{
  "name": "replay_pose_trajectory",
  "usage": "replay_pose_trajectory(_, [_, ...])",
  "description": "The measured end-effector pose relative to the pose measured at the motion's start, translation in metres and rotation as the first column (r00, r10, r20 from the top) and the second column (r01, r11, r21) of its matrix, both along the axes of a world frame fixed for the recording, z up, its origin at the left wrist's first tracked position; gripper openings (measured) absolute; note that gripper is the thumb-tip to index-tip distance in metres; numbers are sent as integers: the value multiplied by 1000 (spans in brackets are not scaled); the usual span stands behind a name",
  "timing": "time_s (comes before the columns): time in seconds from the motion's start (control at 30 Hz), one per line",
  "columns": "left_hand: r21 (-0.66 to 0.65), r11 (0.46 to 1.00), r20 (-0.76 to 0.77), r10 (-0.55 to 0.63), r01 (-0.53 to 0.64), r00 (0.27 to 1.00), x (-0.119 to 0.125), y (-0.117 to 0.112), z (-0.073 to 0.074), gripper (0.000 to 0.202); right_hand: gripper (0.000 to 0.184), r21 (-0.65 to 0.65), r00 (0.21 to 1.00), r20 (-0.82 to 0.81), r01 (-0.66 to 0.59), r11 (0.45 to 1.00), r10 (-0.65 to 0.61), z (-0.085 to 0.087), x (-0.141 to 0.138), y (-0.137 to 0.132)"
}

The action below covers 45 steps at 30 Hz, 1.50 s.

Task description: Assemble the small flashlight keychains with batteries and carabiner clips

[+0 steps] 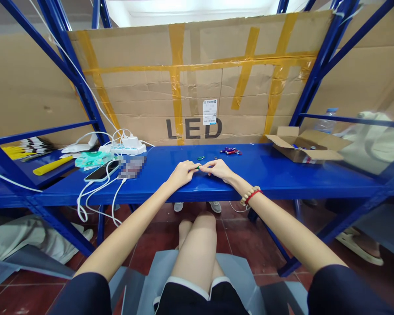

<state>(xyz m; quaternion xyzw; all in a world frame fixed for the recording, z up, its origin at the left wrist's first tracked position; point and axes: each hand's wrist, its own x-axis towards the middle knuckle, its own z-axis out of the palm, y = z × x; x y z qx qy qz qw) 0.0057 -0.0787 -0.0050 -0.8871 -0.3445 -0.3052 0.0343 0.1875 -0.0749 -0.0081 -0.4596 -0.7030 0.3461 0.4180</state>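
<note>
Both my hands rest on the blue metal shelf (pixel 269 175) and meet at its middle. My left hand (pixel 183 173) and my right hand (pixel 218 168) are closed in pinches on a small green piece (pixel 198 166) held between their fingertips. Just beyond them lie another small green piece (pixel 201 158), a tiny dark part (pixel 216 157) and a little heap of red and blue pieces (pixel 230 151). A beaded bracelet with a red cord (pixel 250 195) is on my right wrist.
An open cardboard box (pixel 307 145) sits at the right of the shelf. At the left are a phone (pixel 101 171), white cables (pixel 95 192), a power strip with chargers (pixel 126 146) and a yellow tool (pixel 52 166). A taped cardboard sheet marked LED (pixel 197 78) backs the shelf.
</note>
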Motion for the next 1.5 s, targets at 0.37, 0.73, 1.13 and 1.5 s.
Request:
replay_pose_trajectory(0.37, [21, 989, -91, 150, -148, 984, 7, -4, 2, 26, 45, -34, 1000, -18, -8, 999, 8, 0, -4, 3])
replay_pose_trajectory(0.73, [-106, 958, 17, 270, -267, 963, 10, -10, 5, 26, 44, 140, 975, -220, 3, 990, 28, -3, -8, 3])
replay_pose_trajectory(1.13, [-142, 964, 40, 235, -227, 971, 10, -12, 6, 26, 46, 152, 985, -174, 14, 988, 13, -1, -7, 2])
replay_pose_trajectory(1.5, [-175, 958, 39, 238, -227, 971, 10, -12, 7, 26, 44, 102, 982, -189, 16, 995, 3, -2, -6, 2])
